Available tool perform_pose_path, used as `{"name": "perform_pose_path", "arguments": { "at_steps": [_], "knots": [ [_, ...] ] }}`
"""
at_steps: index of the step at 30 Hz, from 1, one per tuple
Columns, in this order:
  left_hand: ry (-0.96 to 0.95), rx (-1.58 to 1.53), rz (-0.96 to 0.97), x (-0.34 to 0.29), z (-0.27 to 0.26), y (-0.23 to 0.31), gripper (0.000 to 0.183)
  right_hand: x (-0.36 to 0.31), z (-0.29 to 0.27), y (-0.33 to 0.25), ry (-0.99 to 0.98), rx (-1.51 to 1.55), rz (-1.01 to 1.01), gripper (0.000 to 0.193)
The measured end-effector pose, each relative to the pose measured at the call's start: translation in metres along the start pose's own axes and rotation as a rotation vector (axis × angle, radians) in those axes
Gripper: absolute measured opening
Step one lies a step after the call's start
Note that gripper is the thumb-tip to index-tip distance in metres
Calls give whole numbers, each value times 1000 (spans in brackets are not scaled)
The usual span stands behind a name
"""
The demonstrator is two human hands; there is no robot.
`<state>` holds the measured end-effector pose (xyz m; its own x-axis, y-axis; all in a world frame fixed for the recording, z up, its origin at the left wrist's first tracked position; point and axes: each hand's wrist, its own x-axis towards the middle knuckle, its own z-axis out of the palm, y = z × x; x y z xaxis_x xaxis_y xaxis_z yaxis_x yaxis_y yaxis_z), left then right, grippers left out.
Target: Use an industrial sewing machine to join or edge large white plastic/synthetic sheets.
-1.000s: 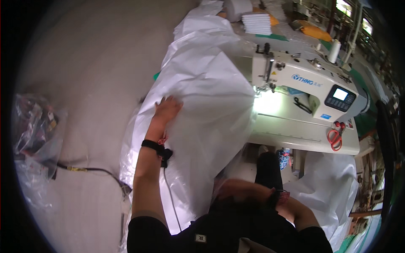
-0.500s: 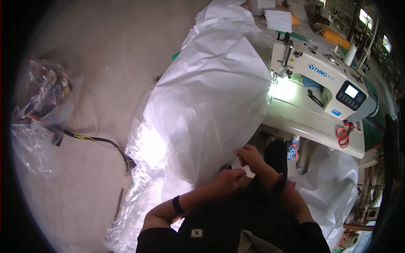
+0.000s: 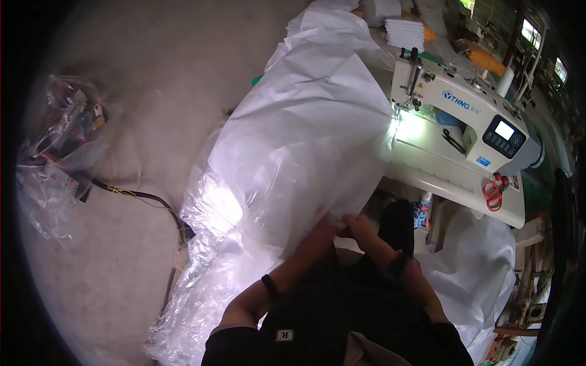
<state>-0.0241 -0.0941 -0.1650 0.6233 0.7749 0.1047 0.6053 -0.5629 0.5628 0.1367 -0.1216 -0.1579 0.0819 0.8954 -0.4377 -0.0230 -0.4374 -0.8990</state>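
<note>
One white sheet (image 3: 305, 140) reached the sewing machine (image 3: 452, 100) at two o'clock, completed seam not discernible; at its five-o'clock edge, right hand (image 3: 360, 230) pinched it, left hand (image 3: 325, 230) indeterminable, partly hidden.

Low-sheen sheet (image 3: 305, 116), glossy film (image 3: 198, 299).
Film: clear crinkled plastic. Table (image 3: 448, 190): smooth. Scissors (image 3: 492, 197) by its near right corner: plastic-look handles.

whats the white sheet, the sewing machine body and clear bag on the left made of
White sheet: perhaps plastic or nonwoven fabric, slight sheen, crisp creases. Sewing machine body: likely painted metal, smooth, judging by its even pale coat. Clear bag: probably glossy plastic film, see-through with crinkled highlights.
</note>
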Motion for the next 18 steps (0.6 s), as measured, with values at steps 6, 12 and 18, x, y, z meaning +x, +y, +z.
{"name": "perform_pose_path", "arguments": {
  "at_steps": [6, 12, 18],
  "knots": [
    [135, -197, -362, -70, -16, -222, 42, -1, 6, 5, -84, 506, 41, 33],
    [854, -845, -764, -177, -174, -308, 31, -15, 13, 7, -192, 473, -181, 29],
    [700, -541, -727, -110, -271, -239, 26, -20, 25, 1, -510, 407, 146, 22]
  ]
}}
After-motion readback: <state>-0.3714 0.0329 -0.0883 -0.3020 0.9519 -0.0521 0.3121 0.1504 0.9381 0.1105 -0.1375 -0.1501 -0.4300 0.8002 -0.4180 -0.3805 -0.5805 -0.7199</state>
